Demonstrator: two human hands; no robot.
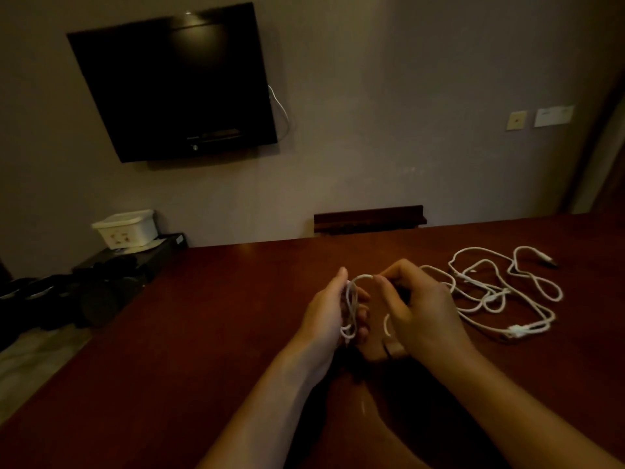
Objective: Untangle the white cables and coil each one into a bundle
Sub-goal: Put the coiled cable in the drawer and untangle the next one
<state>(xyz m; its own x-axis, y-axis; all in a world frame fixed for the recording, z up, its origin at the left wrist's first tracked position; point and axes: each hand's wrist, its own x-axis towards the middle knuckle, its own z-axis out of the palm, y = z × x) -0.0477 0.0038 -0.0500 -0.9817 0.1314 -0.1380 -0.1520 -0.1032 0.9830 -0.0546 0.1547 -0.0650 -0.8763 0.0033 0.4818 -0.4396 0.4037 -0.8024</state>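
Note:
Several loops of a white cable point(350, 309) hang in my left hand point(326, 313), whose fingers curl round the small coil above the dark red table point(203, 333). My right hand point(419, 313) pinches the same cable where it arches between the two hands, fingers curled. A short piece of white cable shows below my right palm. To the right on the table lies a loose tangle of white cables point(500, 292), with one plug point(549, 260) at the far right and a white connector point(517, 331) near the front.
A black television point(176, 86) hangs on the wall. At the left stand a white box point(126, 230) on a black unit and dark bags point(94, 292). A dark wooden rail point(368, 219) sits behind the table's far edge.

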